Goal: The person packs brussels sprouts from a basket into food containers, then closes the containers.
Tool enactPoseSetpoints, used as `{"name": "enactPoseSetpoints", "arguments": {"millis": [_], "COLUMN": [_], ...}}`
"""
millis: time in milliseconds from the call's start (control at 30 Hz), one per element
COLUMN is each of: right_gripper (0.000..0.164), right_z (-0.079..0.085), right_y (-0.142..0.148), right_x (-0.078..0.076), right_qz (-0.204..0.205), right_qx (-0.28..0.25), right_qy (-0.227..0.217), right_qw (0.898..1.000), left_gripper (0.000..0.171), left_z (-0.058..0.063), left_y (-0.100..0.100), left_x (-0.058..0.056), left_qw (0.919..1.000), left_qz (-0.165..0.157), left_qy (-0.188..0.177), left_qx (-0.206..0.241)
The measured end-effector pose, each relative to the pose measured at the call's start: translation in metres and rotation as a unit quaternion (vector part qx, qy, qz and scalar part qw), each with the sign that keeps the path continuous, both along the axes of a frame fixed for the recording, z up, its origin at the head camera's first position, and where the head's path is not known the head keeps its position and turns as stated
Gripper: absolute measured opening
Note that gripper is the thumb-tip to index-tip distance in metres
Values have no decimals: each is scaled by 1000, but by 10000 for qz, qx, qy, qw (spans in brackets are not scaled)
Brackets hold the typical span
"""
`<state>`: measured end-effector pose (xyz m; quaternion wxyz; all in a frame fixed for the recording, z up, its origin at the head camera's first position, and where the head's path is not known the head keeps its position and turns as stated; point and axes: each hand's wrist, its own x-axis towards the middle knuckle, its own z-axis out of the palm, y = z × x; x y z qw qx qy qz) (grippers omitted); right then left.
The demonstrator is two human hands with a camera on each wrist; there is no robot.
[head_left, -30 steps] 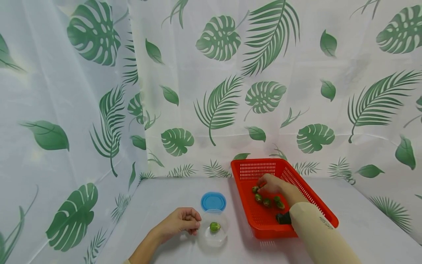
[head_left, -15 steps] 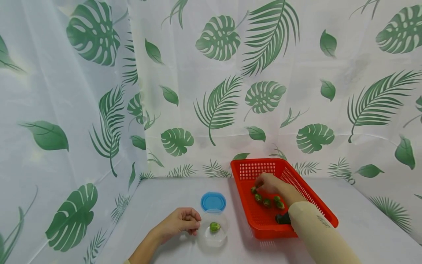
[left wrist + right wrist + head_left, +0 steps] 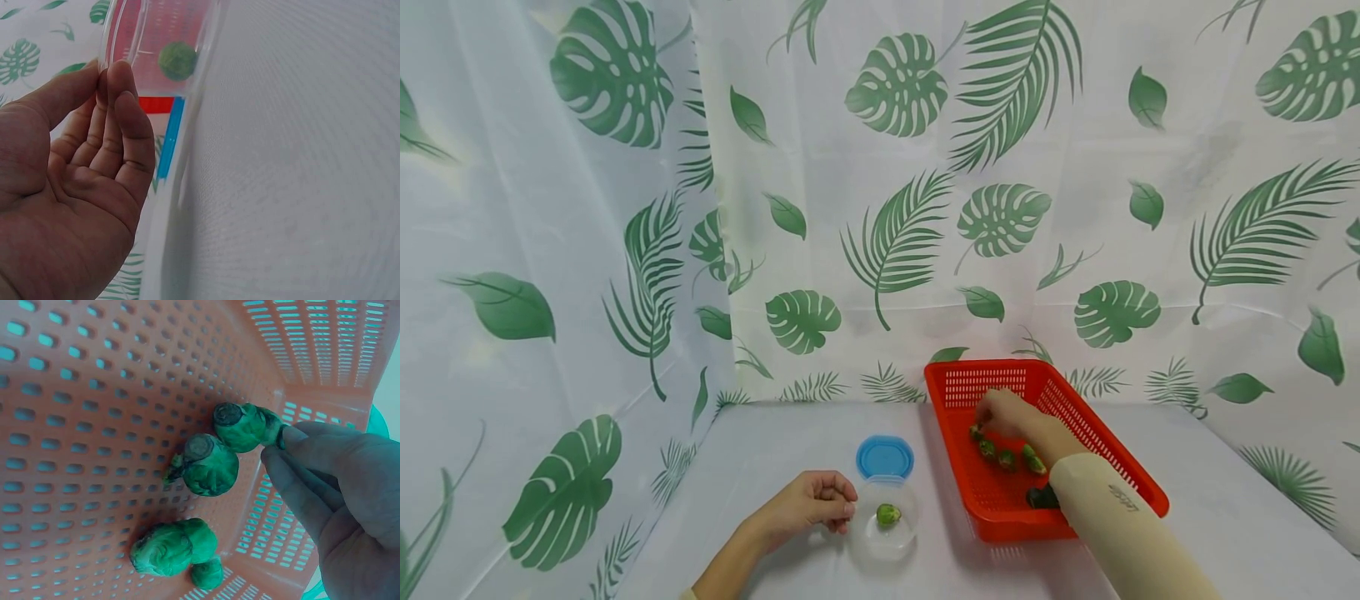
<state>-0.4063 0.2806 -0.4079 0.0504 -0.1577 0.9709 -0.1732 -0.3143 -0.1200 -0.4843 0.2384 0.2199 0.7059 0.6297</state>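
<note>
My left hand (image 3: 822, 502) pinches the rim of a small clear plastic container (image 3: 883, 550) between thumb and fingertips; the left wrist view shows this grip close up. Inside the container lies one green Brussels sprout (image 3: 888, 515). My right hand (image 3: 1011, 415) reaches down into a red perforated basket (image 3: 1000, 527), and its thumb and fingertips pinch a Brussels sprout (image 3: 975, 432) near the basket's left wall. That sprout is mostly covered by the fingers in the right wrist view. Several other Brussels sprouts (image 3: 211, 465) lie on the basket floor beside the hand.
A blue lid (image 3: 885, 458) lies on the white table just behind the clear container. A dark object (image 3: 1041, 497) sits in the near part of the basket, partly behind the right sleeve (image 3: 1120, 517). Leaf-patterned sheets (image 3: 880, 167) enclose the table at the back and left.
My right hand has shifted slightly left and toward the back of the basket, the sprout at its fingertips moving left with it. My left hand and the container have stayed in place.
</note>
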Motion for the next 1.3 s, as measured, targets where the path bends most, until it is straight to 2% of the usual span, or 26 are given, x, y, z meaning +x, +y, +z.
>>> {"name": "enactPoseSetpoints", "arguments": {"millis": [433,633,1000,1300], "right_gripper": [7,3,4,4], "right_z": [2,2,2,3], "right_y": [-10,-12,-15,-16], "right_x": [-1,-1,-3,-3], "right_qz": [123,-5,22,-53], "right_qx": [573,761,885,872], "right_qy": [185,160,113,46], "right_qw": [9981,9970,9960,9962], "left_gripper": [33,33,33,21], "left_z": [1,3,3,3], "left_y": [0,1,1,1], "left_x": [1,1,2,2], "left_qw": [10000,10000,10000,10000], "left_qz": [-16,-45,-47,-44], "left_qy": [30,41,33,62], "left_qx": [17,20,28,29]}}
